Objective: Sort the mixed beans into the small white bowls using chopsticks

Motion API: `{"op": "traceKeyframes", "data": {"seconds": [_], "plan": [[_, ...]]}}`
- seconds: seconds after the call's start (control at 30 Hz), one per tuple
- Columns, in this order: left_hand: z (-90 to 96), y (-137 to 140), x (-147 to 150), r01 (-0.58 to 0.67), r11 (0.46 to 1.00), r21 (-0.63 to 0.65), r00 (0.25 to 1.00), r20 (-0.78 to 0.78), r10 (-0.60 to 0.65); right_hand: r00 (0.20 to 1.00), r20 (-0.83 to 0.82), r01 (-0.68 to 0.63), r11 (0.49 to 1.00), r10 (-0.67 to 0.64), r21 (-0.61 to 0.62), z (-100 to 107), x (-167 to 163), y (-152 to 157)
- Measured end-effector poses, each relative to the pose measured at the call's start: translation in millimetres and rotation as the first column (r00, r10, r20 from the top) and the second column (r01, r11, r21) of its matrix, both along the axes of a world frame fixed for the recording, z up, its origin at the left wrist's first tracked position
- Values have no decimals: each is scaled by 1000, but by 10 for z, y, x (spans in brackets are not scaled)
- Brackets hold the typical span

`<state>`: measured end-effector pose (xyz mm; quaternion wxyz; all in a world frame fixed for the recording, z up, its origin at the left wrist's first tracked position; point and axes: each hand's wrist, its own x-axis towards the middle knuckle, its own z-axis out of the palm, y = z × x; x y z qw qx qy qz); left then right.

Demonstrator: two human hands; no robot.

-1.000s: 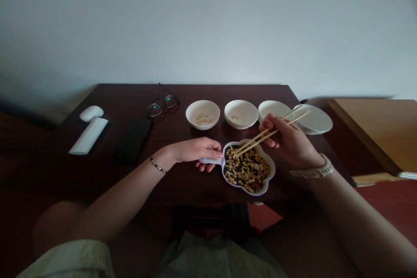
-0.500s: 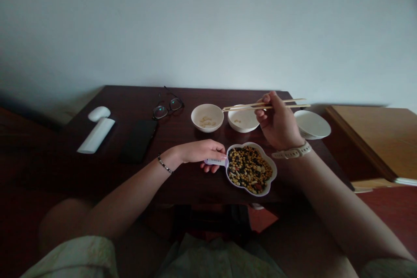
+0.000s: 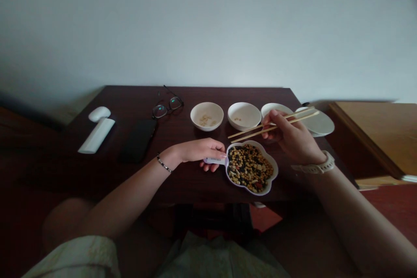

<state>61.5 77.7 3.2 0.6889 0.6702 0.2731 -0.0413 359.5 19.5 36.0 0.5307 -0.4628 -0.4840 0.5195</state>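
Head cam view: closest is the person's lap w/ pale cloth (image 3: 215, 260), then both bare arms going up to a dark wood table (image 3: 130, 100). Left hand (image 3: 198, 150), w/ a thin bracelet (image 3: 163, 164) on the wrist, pinches the small handle of a flower-shaped dish (image 3: 273, 176) full of mixed beans, fingers closed on it. Dish sits near the front edge, mid-right. Right hand (image 3: 289, 139), w/ a white watch (image 3: 314, 167), is closed round a pair of chopsticks (image 3: 257, 129); tips hang just over the dish's far rim, can't tell if they hold a bean. Further back, a row of small white bowls (image 3: 206, 115); 2 have a few pale bits inside. Left of them: glasses (image 3: 167, 106), a black phone (image 3: 138, 139), a white remote-like thing (image 3: 96, 134). Back: plain wall.
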Motion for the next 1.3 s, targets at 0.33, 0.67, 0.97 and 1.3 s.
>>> {"op": "traceKeyframes", "data": {"seconds": [0.33, 0.67, 0.97, 1.3], "plan": [[-13, 19, 11, -9, 1000, -14, 1000, -15, 9, 959, 234, -156, 987, 158, -30, 21, -54, -261], [6, 18, 20, -4, 1000, -20, 1000, -22, 4, 930, 268, -248, 968, 251, -47, -27, -144, -225], [-2, 17, 17, -13, 1000, -27, 1000, -10, 13, 977, 118, -167, 982, 177, -85, -7, -100, -211], [-3, -19, 39, -61, 997, -54, 997, 41, 63, 995, -45, -90, 991, 86, -95, -61, -35, -127]]}}
